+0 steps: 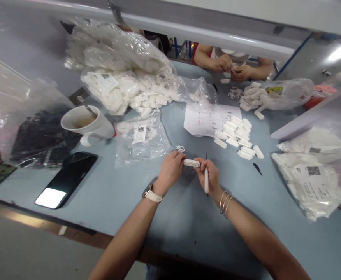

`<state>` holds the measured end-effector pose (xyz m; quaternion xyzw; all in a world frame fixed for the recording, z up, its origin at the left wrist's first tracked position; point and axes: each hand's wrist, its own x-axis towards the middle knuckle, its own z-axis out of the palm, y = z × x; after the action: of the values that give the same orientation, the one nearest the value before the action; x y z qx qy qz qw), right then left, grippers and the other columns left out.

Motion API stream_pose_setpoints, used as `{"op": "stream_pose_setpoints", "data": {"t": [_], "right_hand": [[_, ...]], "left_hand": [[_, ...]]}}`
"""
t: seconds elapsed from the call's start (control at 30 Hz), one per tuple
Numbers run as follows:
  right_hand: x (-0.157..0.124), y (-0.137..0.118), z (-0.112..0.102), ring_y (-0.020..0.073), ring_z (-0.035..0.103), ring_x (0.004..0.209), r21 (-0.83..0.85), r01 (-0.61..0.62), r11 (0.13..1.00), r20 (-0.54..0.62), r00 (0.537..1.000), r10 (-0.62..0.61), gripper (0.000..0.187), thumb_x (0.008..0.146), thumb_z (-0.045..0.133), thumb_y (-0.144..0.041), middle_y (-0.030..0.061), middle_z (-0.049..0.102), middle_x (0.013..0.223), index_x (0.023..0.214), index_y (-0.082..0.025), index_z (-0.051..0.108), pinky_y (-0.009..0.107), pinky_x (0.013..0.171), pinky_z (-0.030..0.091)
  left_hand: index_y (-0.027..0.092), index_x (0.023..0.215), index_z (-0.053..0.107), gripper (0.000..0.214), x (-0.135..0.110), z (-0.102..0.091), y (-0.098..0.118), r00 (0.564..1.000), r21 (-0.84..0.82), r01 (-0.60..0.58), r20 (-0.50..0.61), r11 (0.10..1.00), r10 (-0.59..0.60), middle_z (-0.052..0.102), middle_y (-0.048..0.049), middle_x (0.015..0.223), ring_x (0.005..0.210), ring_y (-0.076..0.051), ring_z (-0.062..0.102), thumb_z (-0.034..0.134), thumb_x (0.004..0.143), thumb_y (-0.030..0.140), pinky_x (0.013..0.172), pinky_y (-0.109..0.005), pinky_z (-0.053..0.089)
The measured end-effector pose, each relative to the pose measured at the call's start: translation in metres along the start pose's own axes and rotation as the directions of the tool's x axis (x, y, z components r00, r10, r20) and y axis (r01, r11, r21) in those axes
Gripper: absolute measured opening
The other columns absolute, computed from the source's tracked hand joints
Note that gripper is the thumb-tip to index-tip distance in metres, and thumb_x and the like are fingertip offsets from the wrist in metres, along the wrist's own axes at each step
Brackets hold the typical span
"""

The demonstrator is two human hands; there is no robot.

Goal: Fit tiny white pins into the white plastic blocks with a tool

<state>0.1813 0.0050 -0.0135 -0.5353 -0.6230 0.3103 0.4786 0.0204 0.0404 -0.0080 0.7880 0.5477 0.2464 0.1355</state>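
Observation:
Between my two hands is a small white plastic connector housing with rows of holes along its face. My left hand pinches its left end. The fingertips of my right hand are at its right end, and the same hand holds a thin white-handled tool with a narrow dark tip pointing away from me. Just beyond my left fingers lies a little heap of tiny white parts. A pile of similar white housings sits farther right, partly on a printed sheet.
Large clear bags of white parts stand at the back left. A mug with a spoon and a phone are on the left. More labelled bags lie right. Across the table, another person's hands handle small parts.

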Motion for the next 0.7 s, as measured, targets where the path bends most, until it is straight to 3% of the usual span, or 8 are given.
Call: {"op": "stream_pose_setpoints", "data": {"t": [0.13, 0.3, 0.5, 0.57, 0.7], "right_hand": [[0.000, 0.000, 0.000, 0.0185, 0.065, 0.079, 0.007, -0.001, 1.000, -0.012, 1.000, 0.001, 0.024, 0.083, 0.055, -0.024, 0.0070, 0.072, 0.095, 0.068, -0.024, 0.037, 0.034, 0.075, 0.052], [0.000, 0.002, 0.001, 0.0177, 0.065, 0.079, 0.009, -0.015, 1.000, -0.010, 1.000, 0.015, 0.024, 0.083, 0.055, -0.024, 0.0060, 0.072, 0.094, 0.068, -0.025, 0.036, 0.032, 0.074, 0.051], [0.001, -0.001, 0.001, 0.0168, 0.064, 0.075, -0.003, -0.024, 1.000, -0.007, 1.000, 0.024, 0.024, 0.083, 0.053, -0.025, 0.0052, 0.072, 0.093, 0.068, -0.025, 0.035, 0.030, 0.073, 0.050], [0.001, -0.001, 0.001, 0.0168, 0.064, 0.077, -0.006, -0.024, 1.000, -0.012, 1.000, 0.023, 0.023, 0.084, 0.052, -0.025, 0.0054, 0.072, 0.092, 0.068, -0.025, 0.035, 0.031, 0.074, 0.051], [0.000, 0.000, 0.002, 0.0176, 0.065, 0.080, -0.017, -0.004, 1.000, -0.037, 0.999, 0.003, 0.021, 0.084, 0.051, -0.022, 0.0057, 0.071, 0.091, 0.067, -0.025, 0.038, 0.031, 0.075, 0.051]], "left_hand": [[0.018, 0.079, 0.061, 0.012, 0.000, -0.006, 0.001, 0.992, -0.175, 0.105, -0.057, 0.979, -0.116, 0.062, -0.0046, 0.077, 0.072, -0.018, 0.057, 0.049, 0.082, 0.014, 0.067, -0.029, 0.046], [0.018, 0.076, 0.062, 0.014, -0.003, -0.019, -0.001, 0.924, -0.496, 0.323, -0.021, 0.806, -0.382, 0.060, 0.0016, 0.062, 0.055, -0.011, 0.052, 0.057, 0.079, 0.031, 0.053, -0.023, 0.041], [0.017, 0.076, 0.063, 0.019, -0.005, -0.030, 0.007, 0.949, -0.664, 0.307, 0.156, 0.681, -0.275, 0.064, -0.0001, 0.065, 0.058, -0.012, 0.055, 0.066, 0.073, 0.036, 0.055, -0.024, 0.045], [0.017, 0.077, 0.063, 0.017, -0.006, -0.030, 0.011, 0.961, -0.651, 0.270, 0.139, 0.710, -0.238, 0.065, -0.0005, 0.067, 0.061, -0.013, 0.058, 0.065, 0.074, 0.034, 0.059, -0.025, 0.047], [0.018, 0.077, 0.064, 0.008, -0.008, -0.028, 0.016, 0.981, -0.486, 0.182, 0.026, 0.855, -0.194, 0.065, 0.0002, 0.068, 0.064, -0.013, 0.059, 0.063, 0.077, 0.026, 0.063, -0.025, 0.047]]}}
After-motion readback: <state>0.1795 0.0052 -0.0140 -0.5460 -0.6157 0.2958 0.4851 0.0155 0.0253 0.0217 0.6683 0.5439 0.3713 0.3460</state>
